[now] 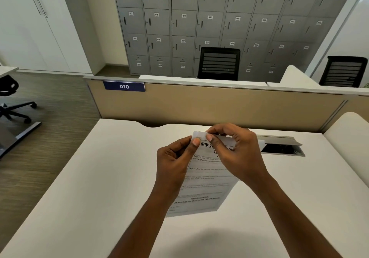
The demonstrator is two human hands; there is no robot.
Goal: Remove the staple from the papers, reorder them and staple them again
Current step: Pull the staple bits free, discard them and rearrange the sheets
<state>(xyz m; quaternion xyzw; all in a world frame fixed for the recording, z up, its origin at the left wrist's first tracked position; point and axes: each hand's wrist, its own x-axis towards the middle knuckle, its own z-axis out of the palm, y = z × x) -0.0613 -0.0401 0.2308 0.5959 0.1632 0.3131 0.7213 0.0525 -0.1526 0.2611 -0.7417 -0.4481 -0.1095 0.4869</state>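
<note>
Two hands: both pinch the papers, held up above the desk.
Left hand: thumb clamps the top-left edge.
Right hand: fingertips nip the top corner; staple not visible.
Risk: prying with bare nails could tear that corner or prick a finger.
Risk: loosened sheets may slip toward the open cable hatch.

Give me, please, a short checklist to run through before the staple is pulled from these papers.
1. Papers held by both hands: ok, left hand at the left edge, right hand across the top.
2. Fingertips at the top left corner: ok, both thumbs pinch there.
3. Staple located: cannot tell, too small and covered by fingers.
4. Papers steady: cannot tell; their lower end seems to hang just above the desk.
5. Stapler within reach for later: not ok, none in view.
6. Desk hatch open nearby: not ok, a staple could fall in.
</note>
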